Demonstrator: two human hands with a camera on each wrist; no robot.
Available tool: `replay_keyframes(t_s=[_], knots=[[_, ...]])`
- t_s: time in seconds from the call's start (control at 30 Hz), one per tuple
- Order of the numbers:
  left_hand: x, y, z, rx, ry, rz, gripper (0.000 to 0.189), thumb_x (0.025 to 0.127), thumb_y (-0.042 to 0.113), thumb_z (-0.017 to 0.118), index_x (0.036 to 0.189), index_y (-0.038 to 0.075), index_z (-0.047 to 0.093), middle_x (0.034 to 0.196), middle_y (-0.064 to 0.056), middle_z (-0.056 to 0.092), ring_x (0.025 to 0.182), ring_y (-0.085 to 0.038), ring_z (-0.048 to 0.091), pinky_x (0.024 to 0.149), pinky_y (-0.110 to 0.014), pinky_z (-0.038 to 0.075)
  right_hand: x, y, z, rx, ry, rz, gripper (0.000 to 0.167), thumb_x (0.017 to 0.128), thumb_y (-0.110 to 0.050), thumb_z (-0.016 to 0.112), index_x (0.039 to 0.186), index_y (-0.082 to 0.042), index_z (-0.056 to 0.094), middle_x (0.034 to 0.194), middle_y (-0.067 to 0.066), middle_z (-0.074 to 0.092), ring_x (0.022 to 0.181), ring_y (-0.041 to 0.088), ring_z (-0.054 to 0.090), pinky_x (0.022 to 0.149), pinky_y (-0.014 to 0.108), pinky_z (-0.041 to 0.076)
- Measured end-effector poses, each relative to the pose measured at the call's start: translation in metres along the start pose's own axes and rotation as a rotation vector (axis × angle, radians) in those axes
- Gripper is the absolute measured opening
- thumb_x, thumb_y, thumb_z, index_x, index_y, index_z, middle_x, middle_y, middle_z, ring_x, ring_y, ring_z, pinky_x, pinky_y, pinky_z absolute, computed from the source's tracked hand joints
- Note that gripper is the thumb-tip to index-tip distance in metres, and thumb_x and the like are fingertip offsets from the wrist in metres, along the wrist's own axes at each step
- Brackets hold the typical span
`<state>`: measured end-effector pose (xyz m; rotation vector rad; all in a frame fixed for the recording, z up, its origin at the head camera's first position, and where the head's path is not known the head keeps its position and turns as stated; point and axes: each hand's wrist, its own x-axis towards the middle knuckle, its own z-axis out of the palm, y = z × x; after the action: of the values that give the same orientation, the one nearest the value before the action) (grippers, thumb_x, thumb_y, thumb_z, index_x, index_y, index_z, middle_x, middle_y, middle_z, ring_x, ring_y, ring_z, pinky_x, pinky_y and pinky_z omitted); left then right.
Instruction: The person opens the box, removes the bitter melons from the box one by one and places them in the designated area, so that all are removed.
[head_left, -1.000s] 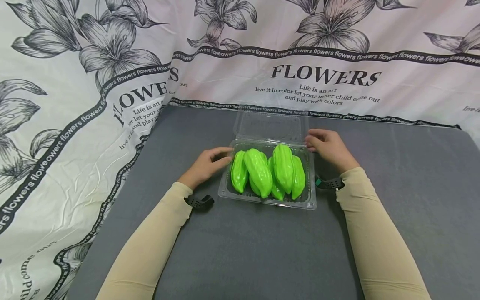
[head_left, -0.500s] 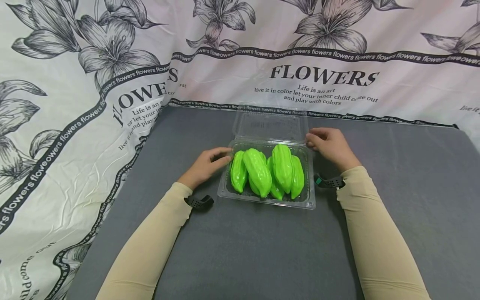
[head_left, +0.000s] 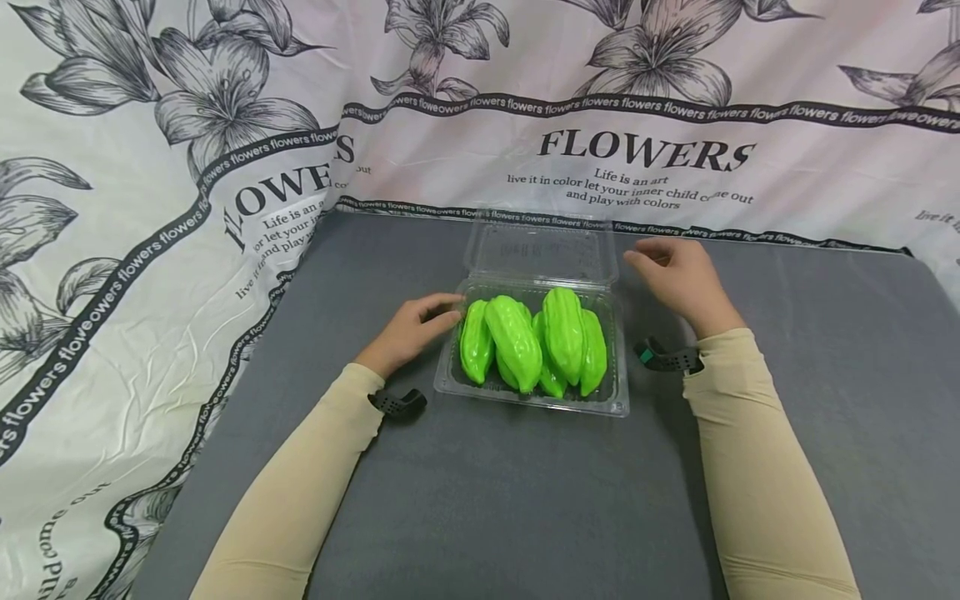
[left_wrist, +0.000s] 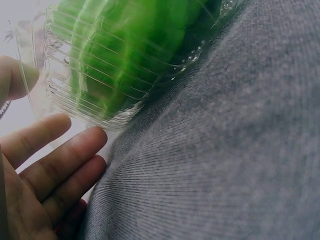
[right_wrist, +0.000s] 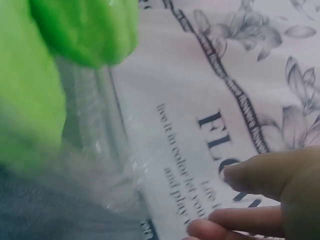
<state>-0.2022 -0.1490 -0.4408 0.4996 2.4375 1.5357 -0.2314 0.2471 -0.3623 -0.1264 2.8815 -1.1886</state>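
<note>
A clear plastic clamshell box [head_left: 532, 407] stands on the table with its lid [head_left: 543, 250] raised at the back. Several glossy bright green, ribbed, tapering fruits or vegetables [head_left: 514, 343] lie piled inside; the left wrist view shows one green piece [left_wrist: 130, 50] through the ridged wall. At the box's back left corner is my left hand [head_left: 408, 332], its fingers loosely extended by the wall and its thumb near the rim. My right hand [head_left: 684, 279] is apart from the box, right of the lid, with relaxed fingers and nothing in them.
A grey cloth [head_left: 525, 508] covers the table. Behind it and along the left hangs a white curtain [head_left: 450, 158] printed with flowers and lettering. Black bands [head_left: 399, 406] are on both wrists.
My right hand has let go of the box's back right corner and moved up and to the right. The left hand, the box and the green pieces stay in place.
</note>
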Motion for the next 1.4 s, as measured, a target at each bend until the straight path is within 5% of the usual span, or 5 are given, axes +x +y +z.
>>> replay_keyframes(t_s=[0.27, 0.87, 1.2, 1.4], knots=[[0.002, -0.001, 0.000, -0.003, -0.001, 0.008, 0.046, 0.109, 0.028, 0.058, 0.150, 0.006, 0.058, 0.148, -0.016, 0.060, 0.137, -0.034, 0.055, 0.114, -0.055, 0.044, -0.009, -0.026, -0.003, -0.052, -0.157, -0.013, 0.063, 0.107, -0.047, 0.058, 0.146, 0.001, 0.058, 0.139, 0.026, 0.063, 0.122, 0.042, 0.063, 0.097, 0.060, 0.052], [0.000, -0.001, 0.001, 0.004, 0.003, -0.003, 0.046, 0.109, 0.029, 0.058, 0.150, 0.007, 0.058, 0.147, -0.016, 0.061, 0.137, -0.035, 0.055, 0.114, -0.055, 0.045, -0.031, -0.072, 0.016, -0.159, -0.328, -0.162, 0.059, 0.107, -0.040, 0.061, 0.143, 0.006, 0.060, 0.122, 0.021, 0.072, 0.111, 0.037, 0.070, 0.094, 0.054, 0.055], [0.001, -0.004, 0.001, -0.017, 0.000, 0.013, 0.045, 0.109, 0.026, 0.059, 0.149, 0.005, 0.058, 0.146, -0.018, 0.061, 0.137, -0.035, 0.056, 0.114, -0.054, 0.045, -0.034, -0.077, 0.029, -0.214, -0.341, -0.170, 0.061, 0.103, -0.038, 0.068, 0.140, 0.010, 0.061, 0.128, 0.027, 0.068, 0.106, 0.035, 0.067, 0.098, 0.056, 0.053], [0.001, -0.004, 0.000, -0.016, 0.003, 0.014, 0.044, 0.109, 0.025, 0.059, 0.148, 0.005, 0.059, 0.146, -0.017, 0.062, 0.137, -0.035, 0.056, 0.114, -0.054, 0.044, -0.035, -0.075, 0.034, -0.283, -0.341, -0.223, 0.063, 0.100, -0.035, 0.070, 0.137, 0.015, 0.060, 0.130, 0.031, 0.067, 0.124, 0.045, 0.060, 0.107, 0.059, 0.048]])
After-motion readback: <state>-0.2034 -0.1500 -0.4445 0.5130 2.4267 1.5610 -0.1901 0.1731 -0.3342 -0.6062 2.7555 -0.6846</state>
